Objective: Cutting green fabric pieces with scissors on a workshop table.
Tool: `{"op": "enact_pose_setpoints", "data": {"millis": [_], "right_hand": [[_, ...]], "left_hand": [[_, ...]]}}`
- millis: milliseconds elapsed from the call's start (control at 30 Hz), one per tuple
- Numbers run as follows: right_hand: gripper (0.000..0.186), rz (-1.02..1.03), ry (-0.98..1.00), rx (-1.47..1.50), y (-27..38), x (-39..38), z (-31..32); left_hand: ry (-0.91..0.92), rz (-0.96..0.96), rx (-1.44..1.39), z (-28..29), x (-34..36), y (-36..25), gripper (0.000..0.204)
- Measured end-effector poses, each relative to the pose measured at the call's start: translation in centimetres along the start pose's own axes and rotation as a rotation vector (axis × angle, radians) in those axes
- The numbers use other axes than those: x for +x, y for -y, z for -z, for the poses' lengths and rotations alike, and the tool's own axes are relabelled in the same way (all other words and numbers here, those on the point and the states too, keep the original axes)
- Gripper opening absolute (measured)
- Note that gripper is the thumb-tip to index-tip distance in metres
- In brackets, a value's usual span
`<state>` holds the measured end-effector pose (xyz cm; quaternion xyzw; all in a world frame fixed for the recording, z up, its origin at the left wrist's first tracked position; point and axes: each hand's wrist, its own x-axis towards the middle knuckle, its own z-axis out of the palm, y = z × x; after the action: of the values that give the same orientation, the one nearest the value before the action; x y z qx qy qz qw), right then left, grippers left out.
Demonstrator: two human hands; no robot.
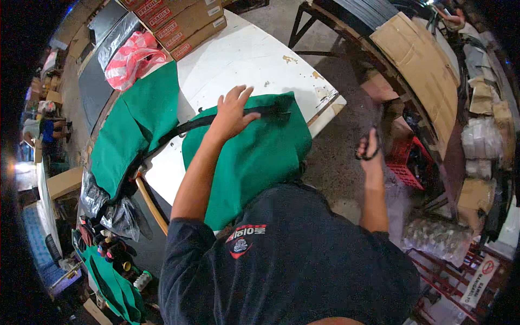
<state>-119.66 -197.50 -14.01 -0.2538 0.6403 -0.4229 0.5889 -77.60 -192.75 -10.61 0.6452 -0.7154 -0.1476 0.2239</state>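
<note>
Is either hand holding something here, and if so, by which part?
The right hand holds a dark looped object, seemingly by its loop; blur hides what it is. The left hand, fingers spread over the green fabric, appears to grip nothing.

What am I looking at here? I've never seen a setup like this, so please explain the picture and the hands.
There is no machine: these are a person's bare hands. The single picture comes from a wide fisheye camera worn on the head, looking down, so straight edges bend near the rim.

On the white table lies a green cloth, with a black strip running across it toward a second green piece at left. Cardboard boxes are stacked at the far side.

The left hand is spread at the strip; contact is hard to judge. The right hand, off the table's right side, holds something dark, too blurred to name.
</note>
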Motion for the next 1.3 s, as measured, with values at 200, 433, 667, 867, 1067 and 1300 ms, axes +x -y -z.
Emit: {"op": "enact_pose_setpoints", "data": {"millis": [200, 433, 667, 867, 1067, 1300], "right_hand": [[0.051, -0.107, -0.04, -0.068, -5.6, 3.1, 11.0], [0.034, 0.12, 0.188, -0.453, -5.7, 7.3, 6.6], [0.045, 0.727, 0.373, -1.065, 0.8, 8.7, -3.4], [0.036, 0.797, 0.424, -1.351, 2.6, 11.8, -8.5], [0.044, 0.999, 0.588, -1.502, 3.7, 13.8, -12.2], [0.034, 1.343, 0.88, -1.577, 3.9, 14.9, -14.4]], "left_hand": [[0.038, -0.033, 0.286, -2.9, -2.9, 2.2, 0.065], [0.121, 0.072, 0.282, -5.1, -1.1, 3.7, 0.071], [0.204, 0.147, 0.516, -7.0, 2.3, 3.4, 0.038], [-0.01, 0.189, 0.599, -5.3, 2.3, -0.8, 0.013], [-0.094, 0.31, 0.585, -2.4, 1.7, -9.8, 0.012], [-0.016, 0.468, 0.39, 15.2, 0.0, -15.3, 0.041]]}}
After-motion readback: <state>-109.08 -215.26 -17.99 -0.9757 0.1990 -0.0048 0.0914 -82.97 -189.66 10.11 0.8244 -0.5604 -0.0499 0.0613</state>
